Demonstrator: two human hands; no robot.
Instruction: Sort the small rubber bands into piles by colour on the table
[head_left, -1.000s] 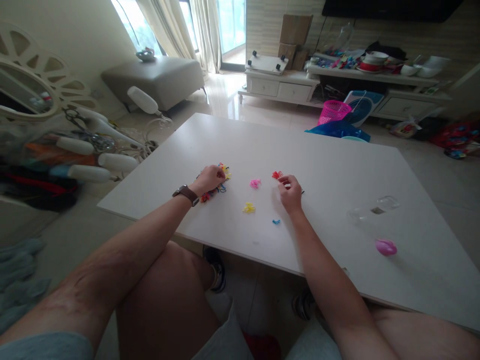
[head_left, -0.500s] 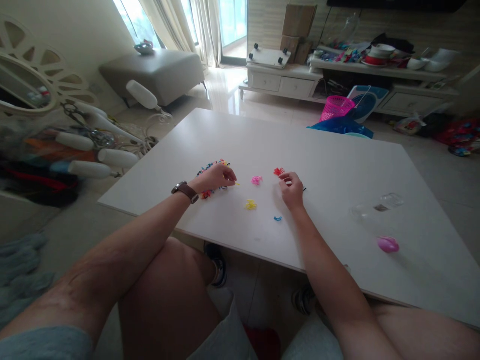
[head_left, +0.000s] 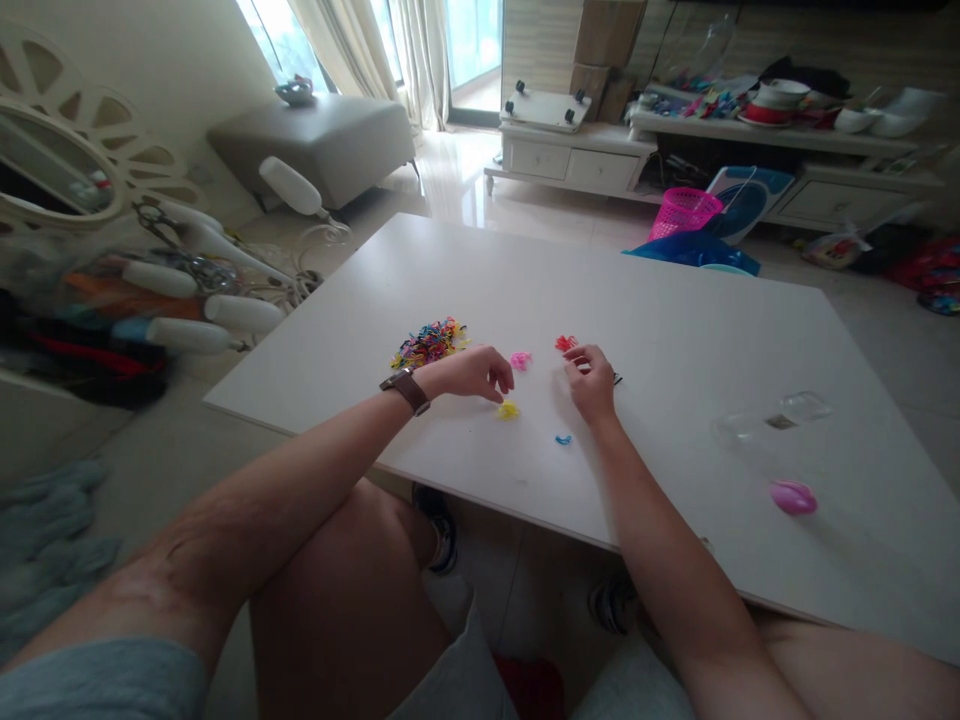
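Note:
Small colourful bits that look like rubber bands lie on the white table (head_left: 675,330). My left hand (head_left: 484,373) pinches with its fingertips just above the small yellow pile (head_left: 508,411); a yellow band seems to be at the tips, merging with the pile. Behind my left wrist spreads the large mixed pile (head_left: 429,342). A pink pile (head_left: 520,360) sits between my hands. My right hand (head_left: 591,382) rests with curled fingers beside the red pile (head_left: 565,343); what its fingertips hold, if anything, is hidden. Black bands (head_left: 618,379) show past it, and blue bands (head_left: 562,440) lie nearer me.
On the table's right side lie a clear plastic bottle (head_left: 780,421) and a pink, egg-shaped object (head_left: 793,497). A lamp with white shades (head_left: 244,313) stands beside the left edge. Beyond the far edge are a pink basket (head_left: 686,212) and blue plastic (head_left: 694,250).
My left hand has moved right and nearer me, from beside the mixed pile to the yellow pile, uncovering more of the mixed pile. My right hand stays by the red pile.

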